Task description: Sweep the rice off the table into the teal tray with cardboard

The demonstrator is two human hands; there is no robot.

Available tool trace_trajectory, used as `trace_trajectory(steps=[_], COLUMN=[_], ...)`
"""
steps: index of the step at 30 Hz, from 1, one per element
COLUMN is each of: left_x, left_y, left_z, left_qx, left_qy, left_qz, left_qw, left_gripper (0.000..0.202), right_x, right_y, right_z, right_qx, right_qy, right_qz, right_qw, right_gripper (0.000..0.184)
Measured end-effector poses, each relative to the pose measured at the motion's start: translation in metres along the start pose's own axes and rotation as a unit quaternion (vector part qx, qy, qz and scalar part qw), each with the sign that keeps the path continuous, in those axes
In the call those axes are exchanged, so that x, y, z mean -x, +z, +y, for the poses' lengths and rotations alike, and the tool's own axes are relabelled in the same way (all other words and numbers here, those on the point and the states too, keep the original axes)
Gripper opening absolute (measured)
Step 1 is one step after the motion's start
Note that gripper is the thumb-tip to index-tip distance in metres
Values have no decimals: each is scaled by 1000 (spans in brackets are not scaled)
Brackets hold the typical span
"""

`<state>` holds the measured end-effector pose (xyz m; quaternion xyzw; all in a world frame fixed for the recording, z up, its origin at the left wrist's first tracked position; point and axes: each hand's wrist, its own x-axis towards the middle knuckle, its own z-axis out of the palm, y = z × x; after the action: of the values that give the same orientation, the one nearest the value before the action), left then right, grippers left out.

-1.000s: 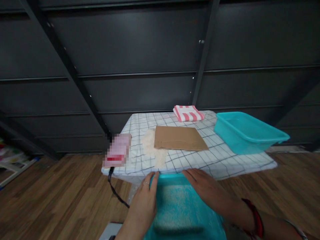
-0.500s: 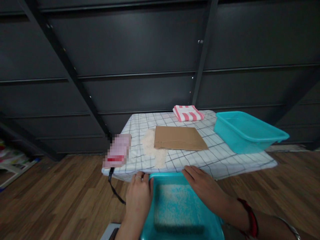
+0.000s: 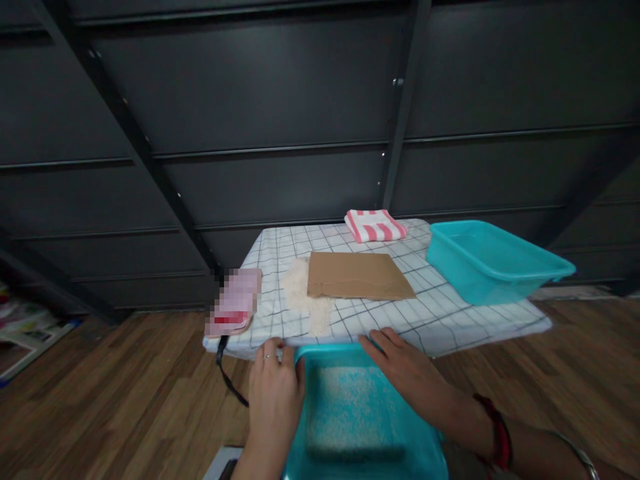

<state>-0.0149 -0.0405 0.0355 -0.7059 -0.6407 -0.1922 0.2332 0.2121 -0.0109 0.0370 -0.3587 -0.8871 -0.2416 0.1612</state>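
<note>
Left hand (image 3: 276,390) at 10 o'clock, fingers closed on turquoise rectangular plastic tub (image 3: 333,349); right hand (image 3: 407,373) at 1 o'clock, grip unclear; uneven tilt could spill pale loose grains (image 3: 350,403).

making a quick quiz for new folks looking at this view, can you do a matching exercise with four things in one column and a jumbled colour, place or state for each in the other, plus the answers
Things
1. cardboard sheet
2. folded cloth
3. left hand
4. nearer tub

Descriptions
A. wears a ring on one finger
B. plain brown, lying flat on the checked tablecloth
C. has pale grains scattered over its bottom
D. pink and white, close to the tablecloth's far edge

Right pairs
1-B, 2-D, 3-A, 4-C
</note>
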Motion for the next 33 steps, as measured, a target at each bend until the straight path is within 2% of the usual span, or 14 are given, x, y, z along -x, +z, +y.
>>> trace_trajectory(steps=[7, 12, 17, 22, 24, 29, 33], left_x=[0, 2, 5, 6, 5, 4, 5], left_y=[11, 15, 22, 34, 39, 45, 40], left_z=[-3, -1, -8, -16, -19, -22, -17], left_qx=[26, 22, 53, 64, 82, 158, 149], left_qy=[4, -13, -7, -38, -27, 27, 23], left_qz=[-18, -8, -20, 0, 6, -39, -6], left_qw=[999, 1000, 998, 997, 996, 986, 988], left_gripper=[13, 16, 9, 25, 26, 22, 22], right_x=[-10, -11, -11, -11, -11, -11, -9], right_y=[-2, 1, 2, 4, 4, 7, 9], right_z=[-4, -5, -6, -6, -6, -8, -9], right_qx=[-25, 8, -3, -12, -15, -15, -24], right_qy=[21, 30, 35, 42, 40, 34, 39], right_qz=[-2, 27, 48, 49, 46, 50, 56], right_qw=[999, 999, 998, 998, 998, 998, 997], right_gripper=[19, 18, 21, 21, 21, 23, 26])
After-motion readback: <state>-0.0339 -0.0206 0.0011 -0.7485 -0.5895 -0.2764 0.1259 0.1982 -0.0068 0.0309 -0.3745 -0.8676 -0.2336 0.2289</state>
